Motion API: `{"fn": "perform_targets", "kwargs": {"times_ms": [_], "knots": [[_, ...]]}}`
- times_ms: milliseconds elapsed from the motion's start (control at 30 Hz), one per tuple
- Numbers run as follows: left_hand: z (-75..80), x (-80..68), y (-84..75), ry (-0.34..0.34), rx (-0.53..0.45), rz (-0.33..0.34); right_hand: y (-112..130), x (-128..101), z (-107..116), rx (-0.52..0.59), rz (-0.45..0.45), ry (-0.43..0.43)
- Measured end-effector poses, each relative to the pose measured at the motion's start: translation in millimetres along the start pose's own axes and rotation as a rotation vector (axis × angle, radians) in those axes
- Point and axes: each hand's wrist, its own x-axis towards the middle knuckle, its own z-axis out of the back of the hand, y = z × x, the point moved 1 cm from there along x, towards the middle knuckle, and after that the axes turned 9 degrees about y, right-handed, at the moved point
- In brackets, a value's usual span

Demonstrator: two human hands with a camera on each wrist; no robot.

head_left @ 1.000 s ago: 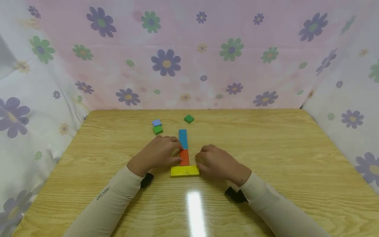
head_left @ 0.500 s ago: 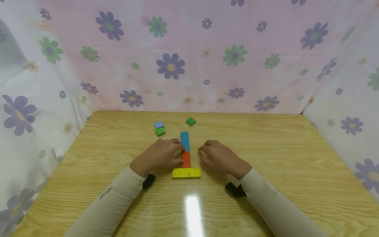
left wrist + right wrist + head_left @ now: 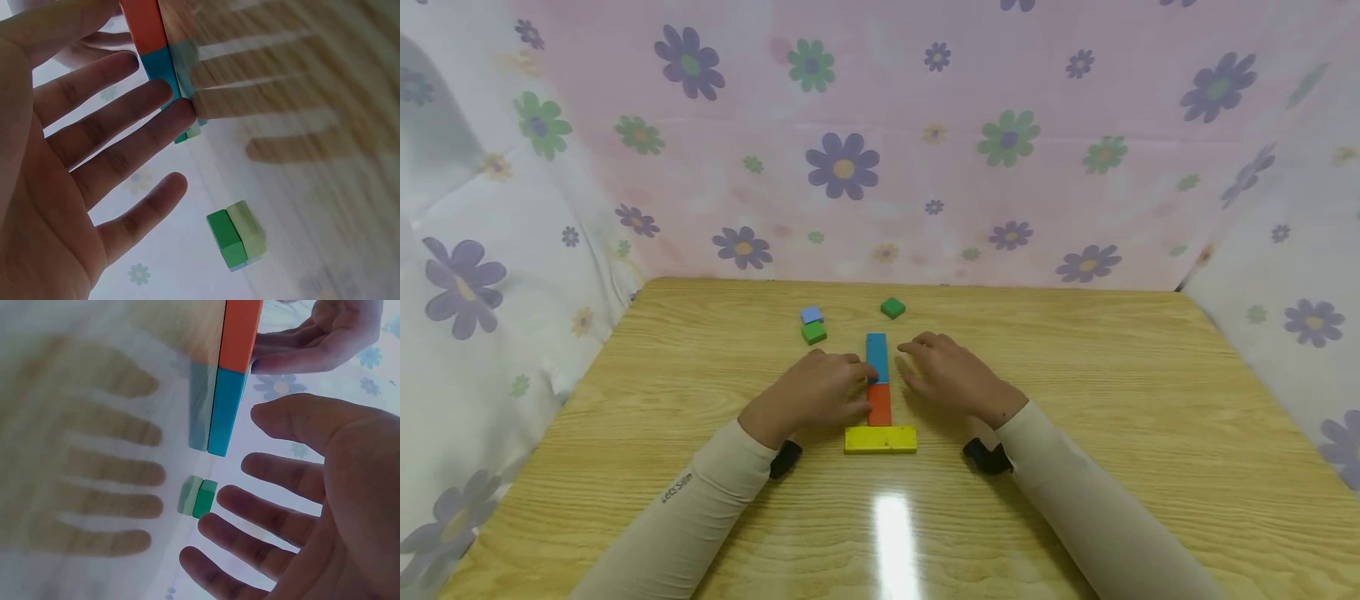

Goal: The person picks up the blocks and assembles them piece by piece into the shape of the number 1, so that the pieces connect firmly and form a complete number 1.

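A blue block (image 3: 877, 357) and a red block (image 3: 880, 405) lie end to end in a line on the table. Across the near end of the red one lies a yellow block (image 3: 881, 439). My left hand (image 3: 817, 392) is at the left side of the line, its index finger and thumb against the blue and red blocks. In the left wrist view its fingers (image 3: 119, 159) look spread and nearly straight. To the right of the blue block, my right hand (image 3: 951, 375) has its fingers extended and holds nothing; the right wrist view shows a gap to the blocks.
Beyond the line, a dark green block (image 3: 892, 307) lies near the table's far edge. A light green block (image 3: 814, 332) and a light blue block (image 3: 812, 315) sit close together at the far left. Flowered cloth (image 3: 842, 167) hangs behind the table (image 3: 1075, 375).
My right hand has left the right end of the yellow block and moved forward to beside the blue one, its fingers extending. The left hand stays about where it was; the head view shifts slightly.
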Motion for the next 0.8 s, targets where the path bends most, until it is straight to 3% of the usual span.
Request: {"fn": "perform_targets", "kwargs": {"times_ms": [333,800], "knots": [[-2.4,0.7,1.7,0.028,0.026,0.042,-8.1,21.2,6.6,0.018,-0.042,0.063],[-2.4,0.6,1.8,0.024,0.033,0.041,-21.8,47.9,11.0,0.086,-0.007,0.085]]}}
